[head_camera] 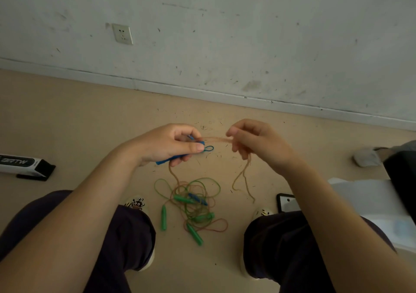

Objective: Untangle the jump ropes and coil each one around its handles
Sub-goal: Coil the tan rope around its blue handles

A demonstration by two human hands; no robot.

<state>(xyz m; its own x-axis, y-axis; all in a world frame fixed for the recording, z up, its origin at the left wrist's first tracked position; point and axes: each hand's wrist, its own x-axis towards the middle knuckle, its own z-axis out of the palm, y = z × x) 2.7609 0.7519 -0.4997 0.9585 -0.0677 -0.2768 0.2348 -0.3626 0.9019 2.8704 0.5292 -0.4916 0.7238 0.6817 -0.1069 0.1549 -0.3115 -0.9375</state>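
My left hand (171,144) grips a blue handle (167,160) with a small blue loop (209,148) sticking out past the thumb. A tan rope (217,139) runs taut from that hand to my right hand (254,144), which pinches it; two strands hang down below the right hand (242,180). Another strand drops from the left hand to a tangle (193,200) on the floor between my feet. The tangle holds green rope, tan rope, several green handles (163,217) and a second blue handle (198,198).
I am crouched over a beige floor (90,123) close to a scuffed white wall (225,33) with a socket (122,33). A black-and-white box (24,164) lies left. A phone (286,202), white paper (364,198) and a dark object (403,173) lie right.
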